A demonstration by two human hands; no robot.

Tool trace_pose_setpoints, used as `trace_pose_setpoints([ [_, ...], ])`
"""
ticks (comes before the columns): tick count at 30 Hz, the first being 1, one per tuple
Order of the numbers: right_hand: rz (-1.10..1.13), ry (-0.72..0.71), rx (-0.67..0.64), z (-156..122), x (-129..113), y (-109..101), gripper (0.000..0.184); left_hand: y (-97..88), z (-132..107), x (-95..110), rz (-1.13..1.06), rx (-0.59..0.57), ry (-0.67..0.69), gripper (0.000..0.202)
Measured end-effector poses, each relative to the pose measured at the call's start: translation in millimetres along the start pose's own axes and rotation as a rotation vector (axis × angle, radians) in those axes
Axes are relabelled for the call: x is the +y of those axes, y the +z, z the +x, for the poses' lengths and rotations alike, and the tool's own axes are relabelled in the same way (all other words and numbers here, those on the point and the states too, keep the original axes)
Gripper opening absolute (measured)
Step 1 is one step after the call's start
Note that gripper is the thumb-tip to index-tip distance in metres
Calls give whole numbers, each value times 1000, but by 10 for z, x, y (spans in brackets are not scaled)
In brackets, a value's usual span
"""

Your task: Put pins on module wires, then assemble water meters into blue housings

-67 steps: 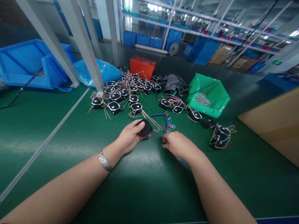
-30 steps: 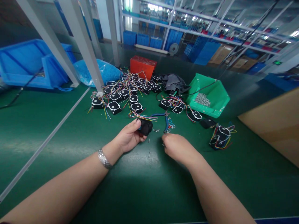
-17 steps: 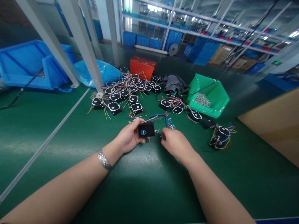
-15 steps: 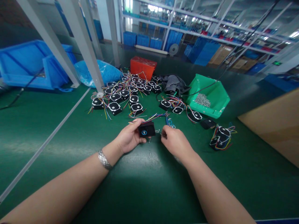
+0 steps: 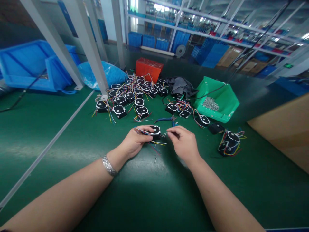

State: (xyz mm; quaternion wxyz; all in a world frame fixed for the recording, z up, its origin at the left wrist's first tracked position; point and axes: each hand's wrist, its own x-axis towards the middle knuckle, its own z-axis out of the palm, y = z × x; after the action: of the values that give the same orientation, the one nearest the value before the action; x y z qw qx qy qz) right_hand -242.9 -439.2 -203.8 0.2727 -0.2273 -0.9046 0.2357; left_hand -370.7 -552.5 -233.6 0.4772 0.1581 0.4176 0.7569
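Left grip (image 5: 135,143) — black, white-faced motor (image 5: 155,130)

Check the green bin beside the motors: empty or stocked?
Stocked, but sparsely. The green bin holds one small heap of silvery metal parts on its floor; the rest of the floor shows bare.

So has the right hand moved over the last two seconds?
Yes. The right hand went forward, away from the loose pin on the mat, toward the blue-handled pliers, level with the black motor in the left hand.
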Motion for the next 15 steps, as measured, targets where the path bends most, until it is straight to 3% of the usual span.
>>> trace_pose_setpoints([
  [9, 237, 173, -97, -29, -49, 129, 9, -1, -20, -20, 97, -33, 75, 20],
  [15, 106, 128, -120, -38, -110, 91, 8, -1, -13, -49, 135, -38, 77, 19],
])
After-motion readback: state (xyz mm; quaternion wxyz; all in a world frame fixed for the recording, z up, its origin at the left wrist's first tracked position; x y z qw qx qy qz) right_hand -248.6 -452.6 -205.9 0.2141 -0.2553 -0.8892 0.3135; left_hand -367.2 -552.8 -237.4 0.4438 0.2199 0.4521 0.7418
